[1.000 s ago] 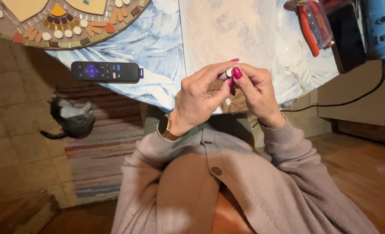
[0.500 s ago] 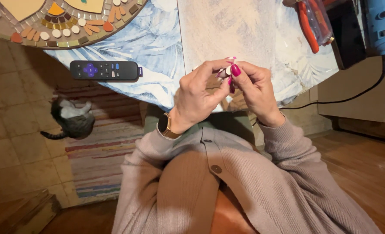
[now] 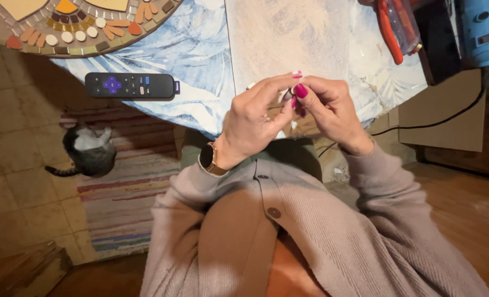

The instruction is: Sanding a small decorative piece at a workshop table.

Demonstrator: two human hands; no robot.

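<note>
Both my hands meet over the table's near edge, fingertips pinched together around a small white piece (image 3: 291,89). My left hand (image 3: 253,118), with a watch on its wrist, grips the piece from the left with thumb and forefinger. From the right, my right hand (image 3: 331,107), its nails painted pink, presses thumb and fingers on the same piece. Most of the piece is hidden by the fingers. A tiny white fragment (image 3: 293,125) shows just below the hands.
A black remote (image 3: 130,86) lies on the blue-and-white cloth (image 3: 200,55). A round mosaic panel (image 3: 74,27) is at top left, a pale slab (image 3: 288,38) behind the hands. Red-handled pliers (image 3: 390,27) and a blue power tool (image 3: 478,30) at top right. Cat (image 3: 87,151) and striped rug (image 3: 123,203) on the floor.
My hands have stayed together on the small piece, with the fingers shifting slightly. The view has drifted a little.
</note>
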